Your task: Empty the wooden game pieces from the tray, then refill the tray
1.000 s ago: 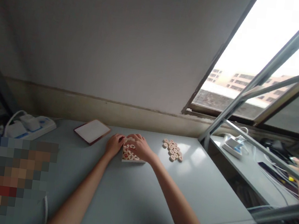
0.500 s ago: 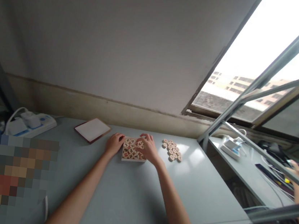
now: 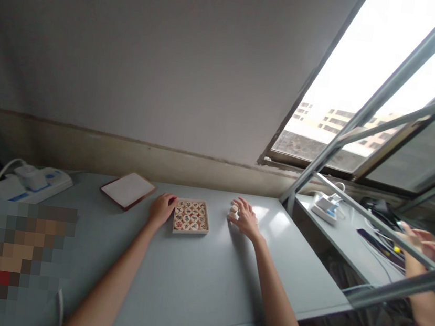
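Note:
A shallow square box (image 3: 190, 232) lies on the desk, filled with rows of round Chinese chess pieces (image 3: 187, 218) marked with dark and red characters. My left hand (image 3: 161, 210) is curled against the box's left wall, its fingers closed at that edge. Off to the right, my right hand (image 3: 247, 220) reaches over a loose group of chess pieces (image 3: 233, 211), fingers spread and bent. Most of that group is hidden under the hand. No piece can be seen held in it.
A white panel with a dark red edge (image 3: 128, 190), resembling a lid, lies left of the box. Behind it to the left is a power strip (image 3: 46, 180). A metal frame (image 3: 321, 157) separates this desk (image 3: 194, 287) from another, where another person's hands (image 3: 421, 243) show.
My right hand has moved from above the box to the loose pieces on the right. The box's pieces are now fully visible in rows. My left hand stays at the box.

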